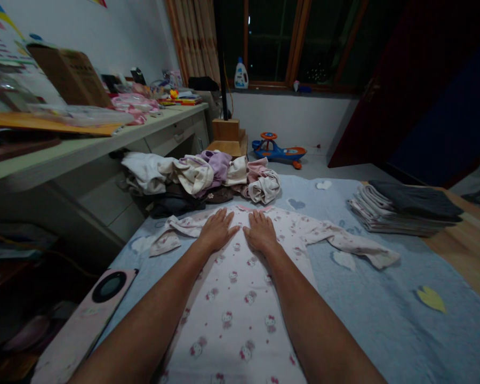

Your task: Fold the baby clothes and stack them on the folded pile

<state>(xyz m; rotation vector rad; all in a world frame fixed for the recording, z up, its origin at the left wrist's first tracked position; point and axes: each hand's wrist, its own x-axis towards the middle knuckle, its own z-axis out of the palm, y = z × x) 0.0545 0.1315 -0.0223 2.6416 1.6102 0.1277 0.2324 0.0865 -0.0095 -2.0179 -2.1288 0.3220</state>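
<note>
White baby sleepsuit (236,309), pink cartoon cat heads printed all over: where is it lying?

Flat on a pale blue quilt (384,304), collar at the far end, body running back toward the person's own torso and out of frame.

Hands?

Left hand (218,230) and right hand (261,232) are bare, palms down on the suit just below the collar, fingers spread, a small gap between the two.

Grip?

Released on both sides. Nothing pinched, nothing clenched; the palms lie on the fabric and no cloth is gathered in the fingers.

Sleeves?

Sleeve on the right (360,246) stretched out across the quilt, its end slightly crumpled. Sleeve on the left (168,234) looks shorter, bunched near the left hand.

What's around it?

Beyond the collar, a loose heap of clothes (200,178) in white, mauve and dark tones, up against the desk (84,154). To the right, a neat stack of folded clothes (400,210), a dark piece on top, at the quilt's edge beside a wooden board (468,250).

Farther out?

Blue and orange ride-on toy (278,149) on the floor below the window; white detergent bottle (241,74) on the sill. Cardboard box (70,74) and pink items in plastic (132,104) on the desk top.
</note>
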